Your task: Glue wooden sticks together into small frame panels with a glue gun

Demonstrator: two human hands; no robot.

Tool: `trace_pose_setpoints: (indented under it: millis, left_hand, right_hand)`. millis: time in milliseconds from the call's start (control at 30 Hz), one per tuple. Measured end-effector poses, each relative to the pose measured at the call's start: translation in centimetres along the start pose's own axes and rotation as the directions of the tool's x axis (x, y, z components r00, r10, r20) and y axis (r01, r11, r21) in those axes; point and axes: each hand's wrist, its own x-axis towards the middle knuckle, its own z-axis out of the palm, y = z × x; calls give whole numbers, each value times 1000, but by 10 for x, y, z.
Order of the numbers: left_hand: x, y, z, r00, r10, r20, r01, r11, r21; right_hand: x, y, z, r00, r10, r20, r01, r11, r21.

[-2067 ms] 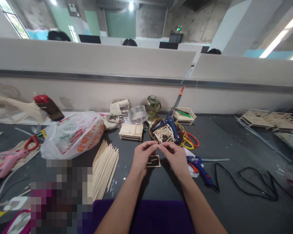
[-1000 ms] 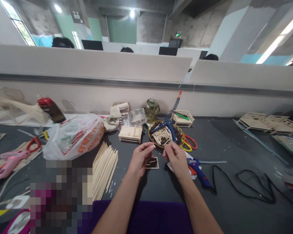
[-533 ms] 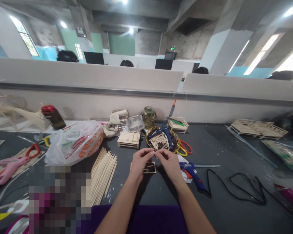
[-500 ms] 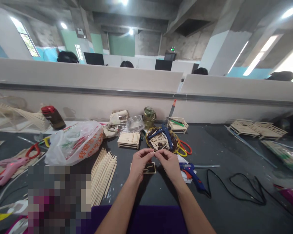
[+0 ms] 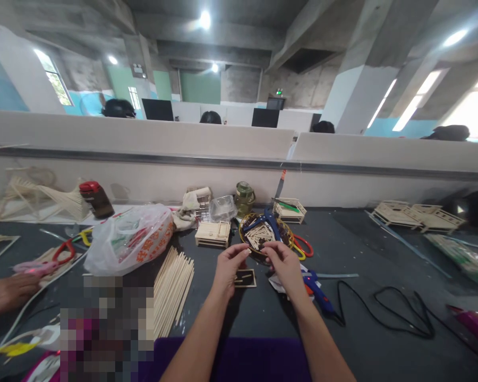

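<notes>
My left hand (image 5: 228, 267) and my right hand (image 5: 286, 264) hover side by side over the dark table, a small gap between their fingertips. Both hands have thumb and fingers pinched together; whatever they pinch is too small to make out. Just below the left fingertips a small flat wooden frame (image 5: 245, 277) lies on the table. Right behind the hands stands a yellow wire basket (image 5: 263, 236) of short wooden pieces with a blue tool across it. A blue glue gun (image 5: 316, 287) lies by my right wrist.
A bundle of long wooden sticks (image 5: 171, 289) and a white plastic bag (image 5: 129, 239) lie to the left, and a small wooden crate (image 5: 213, 233) stands behind them. A black cable (image 5: 398, 313) loops at the right. Another person's hand (image 5: 6, 293) rests at the far left near a pink glue gun (image 5: 35, 268).
My fingertips, touching half a second ago, have drawn slightly apart. The camera has tilted up. Another person's hand has come into view at the far left.
</notes>
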Motion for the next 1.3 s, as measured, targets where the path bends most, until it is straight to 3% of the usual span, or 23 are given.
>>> trace_pose_setpoints:
  millis: [167,267,367,500,733,933,1300]
  left_hand:
    - [1,1,-2,995,-97,-2,96,992,-85]
    - [2,0,-2,987,-162,-8,159,977,-143]
    - [4,-2,-2,983,-186,-10,181,968,-176]
    - [3,-3,0,982,-186,12,186,969,-160]
    - [1,-1,4,990,-144,-5,143,984,-109]
    - [2,-2,4,993,-118,6,119,990,-77]
    - [2,-4,2,996,-91,16,91,994,-53]
  right_hand:
    - [5,5,-44,959,-110,-260,48,971,-234]
    - [8,5,-60,938,-114,-328,69,987,-147]
    - [9,1,-56,956,-90,-280,78,995,-57]
    - [6,-6,-34,987,-28,-157,44,994,95]
    - [3,-2,-16,998,55,-40,-41,953,299]
    - [-1,-2,-8,999,17,46,-30,954,298]
    - [0,-3,2,1000,8,30,-13,984,178]
